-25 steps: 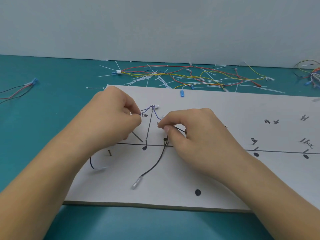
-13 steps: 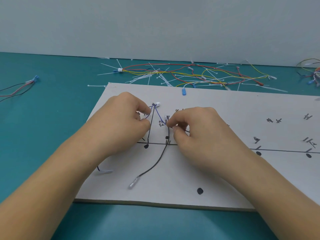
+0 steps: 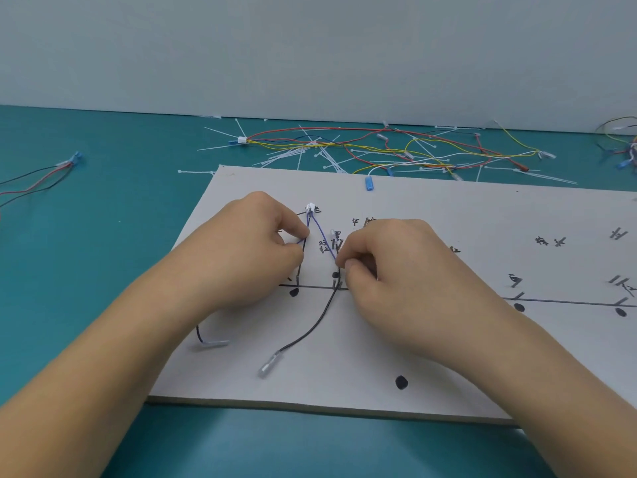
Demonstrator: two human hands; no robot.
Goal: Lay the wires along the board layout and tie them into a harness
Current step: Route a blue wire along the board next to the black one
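Fingers (image 3: 299, 233) of the left hand (image 3: 248, 250) pinch one leg of the blue wire (image 3: 321, 232); fingers (image 3: 355, 270) of the right hand (image 3: 396, 270) pinch the other, just beside a black wire (image 3: 310, 334). The blue wire peaks at a white connector (image 3: 311, 208) on the board (image 3: 448, 208), which lies on the teal surface (image 3: 103, 253)

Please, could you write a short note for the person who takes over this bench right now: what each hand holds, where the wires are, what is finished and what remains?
Left hand: pinches one strand of the blue wires, just below the white connector.
Right hand: pinches the other strand, where a black wire runs down the board.
Done: these few wires lie at the board's left end; no tie shows on them.
Left: the marks further right are bare. Loose wires and cable ties lie behind the board.
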